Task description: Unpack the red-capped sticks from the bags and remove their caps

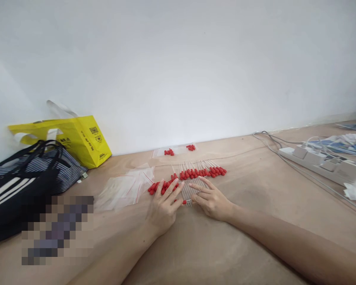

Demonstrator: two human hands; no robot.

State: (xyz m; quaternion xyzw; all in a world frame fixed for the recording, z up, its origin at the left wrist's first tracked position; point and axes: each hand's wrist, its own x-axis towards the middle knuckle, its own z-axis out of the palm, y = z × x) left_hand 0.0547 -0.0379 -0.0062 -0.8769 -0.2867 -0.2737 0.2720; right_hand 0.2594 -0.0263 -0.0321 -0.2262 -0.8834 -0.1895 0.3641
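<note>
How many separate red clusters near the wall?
2: left red cluster and right red cluster, both beyond the longer row of red tips. Individual pieces overlap; some may be hidden.

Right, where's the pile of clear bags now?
In the head view, the pile of clear bags lies left of centre on the tabletop, between the striped bag and the left hand.

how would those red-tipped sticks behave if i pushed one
The red-tipped sticks are slim, so each is probably light for its length. Their shafts look straight, suggesting some stiffness. The red ends look bulkier than the shafts, so a pushed stick may swing rather than roll straight.
</note>
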